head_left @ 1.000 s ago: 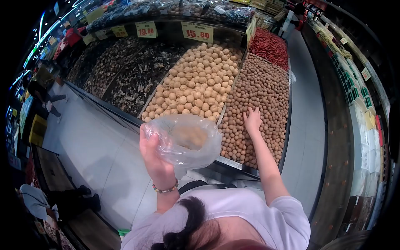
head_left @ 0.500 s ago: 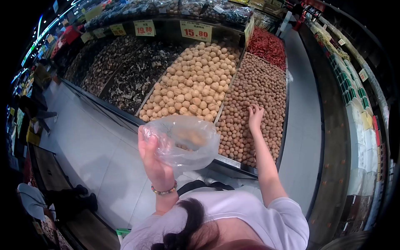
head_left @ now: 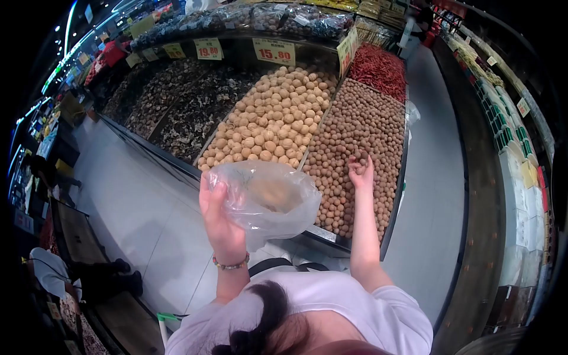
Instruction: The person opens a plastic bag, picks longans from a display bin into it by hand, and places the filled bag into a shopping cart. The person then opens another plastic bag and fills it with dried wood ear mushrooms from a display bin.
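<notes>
My left hand (head_left: 220,216), with a beaded bracelet at the wrist, grips the side of a clear plastic bag (head_left: 266,204). The bag's mouth is open, and some brownish contents show blurred inside. Over the bin of small round brown nuts (head_left: 361,115), my right hand (head_left: 361,171) is palm up with curled fingers around a few of those nuts. Left of that bin lie larger pale walnuts (head_left: 275,112), close behind the bag.
Dark dried goods (head_left: 189,118) fill bins further left. Red chilies (head_left: 380,68) lie behind the brown nuts. Price signs (head_left: 274,52) stand at the back. A person (head_left: 53,272) is at the lower left. Shelves of packages (head_left: 512,189) line the right.
My right hand has turned from palm down to palm up and now holds nuts. The left hand still holds the bag in about the same place. The view has shifted slightly.
</notes>
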The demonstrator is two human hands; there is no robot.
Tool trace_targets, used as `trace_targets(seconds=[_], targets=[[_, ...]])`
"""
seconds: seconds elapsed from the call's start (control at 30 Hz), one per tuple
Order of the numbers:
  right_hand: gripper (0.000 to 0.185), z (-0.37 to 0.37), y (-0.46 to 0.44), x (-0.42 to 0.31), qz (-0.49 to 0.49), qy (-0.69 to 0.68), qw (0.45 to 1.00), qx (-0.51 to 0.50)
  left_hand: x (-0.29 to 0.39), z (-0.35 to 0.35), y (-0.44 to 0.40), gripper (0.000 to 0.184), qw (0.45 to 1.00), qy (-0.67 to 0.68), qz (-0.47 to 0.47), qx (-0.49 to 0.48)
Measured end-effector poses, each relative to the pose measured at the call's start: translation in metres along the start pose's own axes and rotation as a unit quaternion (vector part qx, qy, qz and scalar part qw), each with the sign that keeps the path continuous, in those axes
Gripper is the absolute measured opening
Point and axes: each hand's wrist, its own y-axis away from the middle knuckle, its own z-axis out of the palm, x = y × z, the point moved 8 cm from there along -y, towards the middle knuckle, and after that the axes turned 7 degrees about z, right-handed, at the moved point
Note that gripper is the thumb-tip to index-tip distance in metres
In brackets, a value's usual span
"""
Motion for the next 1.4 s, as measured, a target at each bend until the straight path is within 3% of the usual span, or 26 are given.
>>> trace_targets(seconds=[0.07, 0.17, 0.3, 0.4, 0.5, 0.57, 0.63, 0.7, 0.77, 0.87, 0.97, 1.07, 1.23, 1.3, 1.37, 1.4], targets=[[0.030, -0.004, -0.001, 0.000, -0.012, 0.048, 0.999, -0.010, 0.000, 0.001, 0.004, 0.019, 1.000, -0.005, 0.008, -0.006], [0.032, 0.001, 0.010, 0.014, -0.007, -0.003, 0.999, 0.048, 0.004, 0.007, 0.009, 0.018, 1.000, -0.005, 0.011, -0.012], [0.030, -0.008, -0.004, 0.008, -0.027, 0.019, 0.999, 0.016, 0.002, 0.008, 0.006, 0.021, 1.000, 0.000, -0.009, -0.002], [0.032, 0.000, 0.002, 0.021, 0.042, 0.006, 0.999, 0.024, -0.003, 0.004, -0.002, 0.027, 0.999, 0.027, -0.029, -0.032], [0.036, 0.042, 0.019, 0.036, 0.010, 0.162, 0.986, 0.040, -0.010, -0.004, -0.016, 0.034, 0.998, 0.034, -0.049, -0.034], [0.034, 0.109, 0.052, 0.079, 0.008, 0.308, 0.951, 0.012, -0.011, -0.009, -0.027, 0.037, 0.997, 0.032, -0.064, -0.034], [0.034, 0.175, 0.089, 0.140, 0.025, 0.433, 0.892, -0.124, -0.008, -0.013, -0.040, 0.039, 0.995, 0.032, -0.076, -0.051], [0.030, 0.213, 0.120, 0.212, 0.102, 0.537, 0.810, -0.212, -0.007, -0.015, -0.052, 0.034, 0.992, 0.045, -0.093, -0.069], [0.024, 0.218, 0.139, 0.276, 0.200, 0.723, 0.619, -0.233, -0.004, -0.020, -0.067, 0.025, 0.989, 0.055, -0.110, -0.077], [0.025, 0.214, 0.123, 0.325, -0.077, 0.896, 0.365, -0.241, -0.002, -0.033, -0.083, 0.027, 0.980, 0.086, -0.132, -0.123], [0.039, 0.159, 0.085, 0.340, -0.042, 0.916, 0.331, -0.223, 0.005, -0.045, -0.101, 0.028, 0.977, 0.102, -0.149, -0.111], [0.044, 0.203, 0.106, 0.358, -0.078, 0.913, 0.305, -0.259, 0.013, -0.061, -0.120, 0.029, 0.977, 0.113, -0.155, -0.089], [0.032, 0.238, 0.128, 0.310, -0.076, 0.815, 0.519, -0.248, 0.023, -0.076, -0.134, 0.032, 0.977, 0.121, -0.166, -0.051], [0.026, 0.230, 0.129, 0.260, -0.130, 0.731, 0.653, -0.151, 0.021, -0.082, -0.140, 0.032, 0.974, 0.139, -0.168, -0.055], [0.030, 0.191, 0.110, 0.193, -0.270, 0.754, 0.598, 0.018, 0.019, -0.085, -0.145, 0.032, 0.964, 0.183, -0.168, -0.092], [0.038, 0.159, 0.104, 0.166, -0.288, 0.810, 0.494, 0.128, 0.020, -0.086, -0.145, 0.032, 0.962, 0.192, -0.170, -0.092]])
